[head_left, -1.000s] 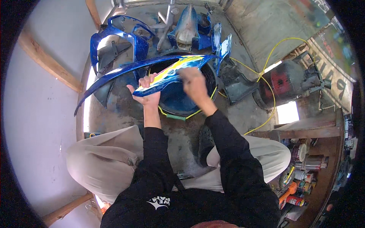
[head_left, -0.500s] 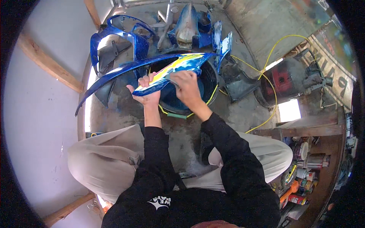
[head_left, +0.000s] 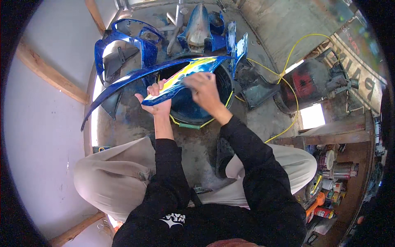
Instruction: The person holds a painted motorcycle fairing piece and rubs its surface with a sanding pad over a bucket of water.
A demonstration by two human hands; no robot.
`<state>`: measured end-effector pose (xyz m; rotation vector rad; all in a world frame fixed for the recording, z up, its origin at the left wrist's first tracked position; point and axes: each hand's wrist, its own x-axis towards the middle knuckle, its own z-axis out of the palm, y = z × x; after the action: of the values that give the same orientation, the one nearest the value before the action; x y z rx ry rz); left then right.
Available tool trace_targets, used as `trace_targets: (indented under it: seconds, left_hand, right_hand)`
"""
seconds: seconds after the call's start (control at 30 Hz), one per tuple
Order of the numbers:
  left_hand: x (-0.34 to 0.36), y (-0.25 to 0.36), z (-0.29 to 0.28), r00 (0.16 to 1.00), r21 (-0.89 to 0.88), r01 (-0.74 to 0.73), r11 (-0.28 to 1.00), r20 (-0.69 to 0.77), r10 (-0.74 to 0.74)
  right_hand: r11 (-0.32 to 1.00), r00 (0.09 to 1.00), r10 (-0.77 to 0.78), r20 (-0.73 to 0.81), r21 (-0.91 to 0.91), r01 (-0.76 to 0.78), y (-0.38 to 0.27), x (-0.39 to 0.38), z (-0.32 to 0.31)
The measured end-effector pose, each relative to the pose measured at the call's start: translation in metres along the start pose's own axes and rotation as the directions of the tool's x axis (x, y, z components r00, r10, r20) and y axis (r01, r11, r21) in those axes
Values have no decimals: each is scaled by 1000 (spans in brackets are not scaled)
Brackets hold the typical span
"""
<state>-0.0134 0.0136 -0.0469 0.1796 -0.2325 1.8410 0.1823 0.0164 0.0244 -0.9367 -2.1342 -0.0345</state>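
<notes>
My left hand grips the lower end of a long motorcycle fairing panel, fingers over its edge and palm beneath. The panel is glossy blue with yellow, white and red markings and scuffed patches, and a thin curved blue arm runs off to the left. My right hand is bent over the panel's lower side, its fingertips blurred. A small grey sheet appears pressed under them, mostly hidden. Directly below the panel stands a round black tub with dark liquid and a green-gripped handle.
More blue fairing parts lie at the far left, with a blue fender-like piece and blue-white panels beyond the tub. On the right are a black plastic part, a red-and-black tank, a yellow hose and shelved cans.
My right hand has shifted slightly along the panel and its fingers are now smeared by motion. The left hand keeps its hold; the whole view has drifted a little.
</notes>
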Motion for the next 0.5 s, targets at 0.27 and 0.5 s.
trace_targets:
  seconds: [0.27, 0.5]
  left_hand:
    - [2, -7, 6, 1000, 28, 7, 1000, -4, -7]
    - [2, -8, 3, 1000, 30, -16, 999, 5, 16]
  right_hand:
    - [995, 995, 78, -59, 62, -75, 47, 5, -3]
    - [992, 993, -87, -84, 86, 94, 0, 23, 1]
